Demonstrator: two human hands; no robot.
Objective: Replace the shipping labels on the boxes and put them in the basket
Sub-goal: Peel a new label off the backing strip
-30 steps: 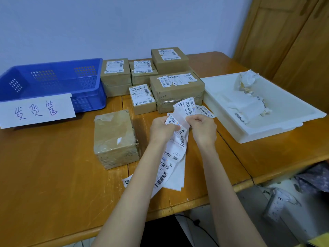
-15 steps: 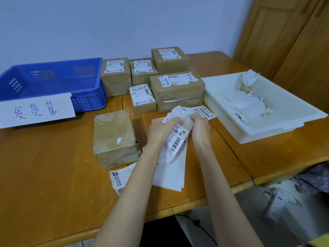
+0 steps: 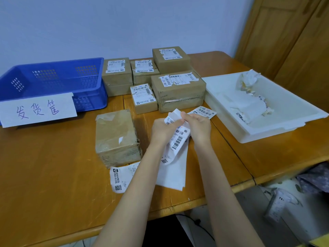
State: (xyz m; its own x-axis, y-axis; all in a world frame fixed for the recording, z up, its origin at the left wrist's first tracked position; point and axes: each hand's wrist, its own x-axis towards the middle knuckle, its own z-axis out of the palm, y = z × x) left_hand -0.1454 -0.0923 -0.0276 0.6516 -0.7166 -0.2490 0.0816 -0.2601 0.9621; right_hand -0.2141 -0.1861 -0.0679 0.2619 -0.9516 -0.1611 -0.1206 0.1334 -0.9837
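White label strip (image 3: 178, 139) pinched between both hands (image 3: 181, 129), just right of the brown box (image 3: 115, 138).

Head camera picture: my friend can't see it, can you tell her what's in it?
Two hands, left and right, grip a strip of shipping labels over a wooden table. An unlabelled taped box sits beside them, labelled boxes behind, a blue basket left, a white tray right.

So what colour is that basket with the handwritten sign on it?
Blue: the basket is perforated blue plastic, seen in the head view, the only view.
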